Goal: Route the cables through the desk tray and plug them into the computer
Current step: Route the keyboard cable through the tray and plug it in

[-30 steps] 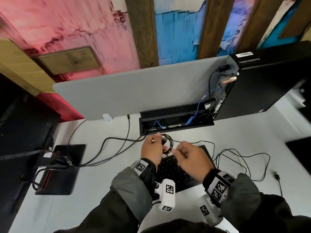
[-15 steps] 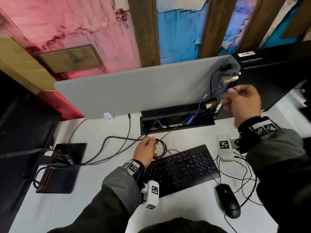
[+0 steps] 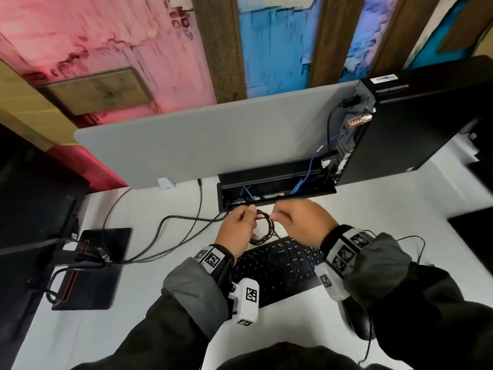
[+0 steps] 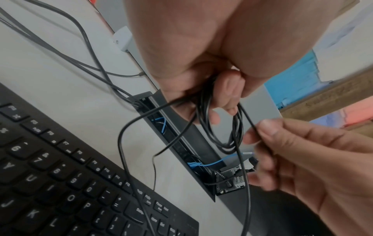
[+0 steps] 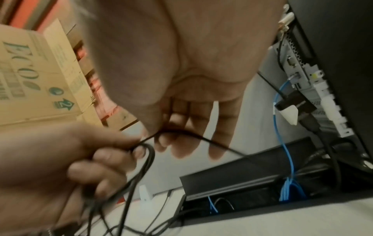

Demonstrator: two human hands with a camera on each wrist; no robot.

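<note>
A thin black cable coil (image 3: 264,228) (image 4: 224,127) hangs in front of the open desk tray (image 3: 277,182) (image 5: 232,180). My left hand (image 3: 240,225) (image 4: 201,83) grips the coil's top in curled fingers. My right hand (image 3: 296,222) (image 4: 260,132) pinches one strand of that cable (image 5: 181,134) between thumb and forefinger, its other fingers straight. The black computer (image 3: 416,124) stands at the right with its rear ports (image 5: 298,83) facing the tray. The cable's plug end is hidden.
A black keyboard (image 3: 277,265) lies under my wrists, a mouse (image 3: 360,324) to its right. Blue cables (image 3: 306,177) and black leads run from the tray up to the computer. A monitor stand (image 3: 90,265) with thicker black cables sits left. A grey divider panel (image 3: 213,140) backs the desk.
My right hand came back from the computer's rear ports to the coil and now pinches a strand. The left hand stayed in place holding the coil.
</note>
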